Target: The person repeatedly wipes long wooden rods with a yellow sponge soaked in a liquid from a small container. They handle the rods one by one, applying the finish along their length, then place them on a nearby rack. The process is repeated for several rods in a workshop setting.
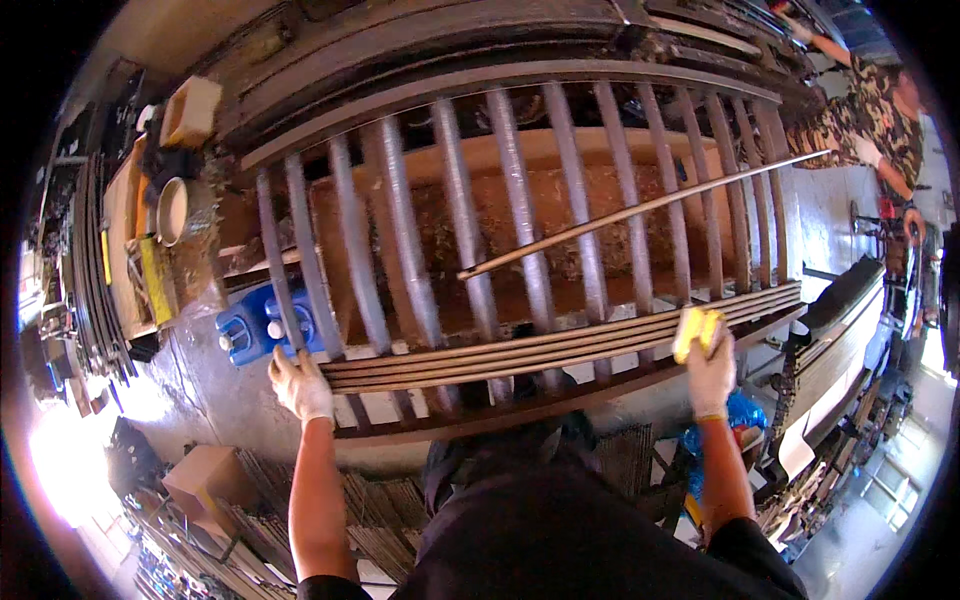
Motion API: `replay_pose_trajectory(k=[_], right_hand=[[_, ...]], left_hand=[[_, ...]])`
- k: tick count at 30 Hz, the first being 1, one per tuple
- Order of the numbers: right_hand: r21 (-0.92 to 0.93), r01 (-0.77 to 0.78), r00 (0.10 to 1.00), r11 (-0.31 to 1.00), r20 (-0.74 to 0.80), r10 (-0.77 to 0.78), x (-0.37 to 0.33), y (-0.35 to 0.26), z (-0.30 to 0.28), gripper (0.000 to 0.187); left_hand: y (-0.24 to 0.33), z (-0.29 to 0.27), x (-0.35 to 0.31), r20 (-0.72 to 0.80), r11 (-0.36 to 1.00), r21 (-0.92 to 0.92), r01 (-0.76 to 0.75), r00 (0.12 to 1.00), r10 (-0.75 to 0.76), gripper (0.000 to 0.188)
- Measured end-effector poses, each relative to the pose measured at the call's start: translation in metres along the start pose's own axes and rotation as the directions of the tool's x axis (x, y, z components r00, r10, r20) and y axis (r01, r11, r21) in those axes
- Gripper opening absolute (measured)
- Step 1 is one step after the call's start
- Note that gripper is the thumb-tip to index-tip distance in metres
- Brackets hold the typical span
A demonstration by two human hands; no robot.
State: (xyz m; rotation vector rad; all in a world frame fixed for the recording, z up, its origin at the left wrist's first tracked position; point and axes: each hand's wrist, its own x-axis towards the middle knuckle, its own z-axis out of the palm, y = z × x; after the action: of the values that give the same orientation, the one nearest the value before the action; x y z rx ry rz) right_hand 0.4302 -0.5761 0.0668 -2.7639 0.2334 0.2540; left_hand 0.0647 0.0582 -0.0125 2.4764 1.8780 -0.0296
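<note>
Several long, thin brown strips (560, 343) lie side by side along the near edge of a slatted metal rack (520, 210). My left hand (301, 388), in a pale glove, is closed at the left ends of these strips. Near their right end, my right hand (712, 372), also gloved, grips a yellow sponge (697, 330) that sits against the strips. Its fingers wrap the sponge from the near side. One more long strip (640, 208) rests apart, slanting across the slats toward the far right.
Beneath the rack is a brown-stained trough (600, 250). Blue jugs (262, 325) stand by its left end. A cluttered bench (140, 240) with a round tin (173, 211) is at left. Another person (880, 120) stands at far right. Bundled strips (380, 515) and a carton (208, 480) are near me.
</note>
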Motion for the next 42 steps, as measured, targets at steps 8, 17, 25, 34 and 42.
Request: replay_pose_trajectory(k=[8,17,25,34,42], right_hand=[[0.273,0.385,0.758,0.882,0.452,-0.471,-0.235,-0.266,0.139,0.057],[0.394,0.458,0.73,0.797,0.345,-0.59,-0.219,-0.287,0.127,0.05],[-0.231,0.289,0.957,0.929,0.057,-0.284,0.005,-0.033,-0.024,0.054],[-0.57,-0.086,0.978,0.817,-0.204,-0.039,0.266,0.195,-0.145,0.048],[-0.427,-0.083,0.931,0.9,-0.355,-0.082,0.293,0.213,-0.139,0.062]], left_hand=[[-0.004,0.003,-0.008,-0.056,1.0,-0.03,-0.009,0.998,0.008,0.063],[-0.002,-0.001,-0.007,-0.027,0.998,-0.055,-0.008,1.0,0.006,0.059],[-0.019,0.004,-0.002,0.054,0.993,-0.114,-0.028,0.998,0.034,0.06],[-0.024,0.022,0.005,-0.079,0.982,0.185,0.042,0.996,-0.027,0.065],[0.007,-0.009,-0.013,0.16,0.936,-0.257,0.242,0.965,-0.206,0.078]])
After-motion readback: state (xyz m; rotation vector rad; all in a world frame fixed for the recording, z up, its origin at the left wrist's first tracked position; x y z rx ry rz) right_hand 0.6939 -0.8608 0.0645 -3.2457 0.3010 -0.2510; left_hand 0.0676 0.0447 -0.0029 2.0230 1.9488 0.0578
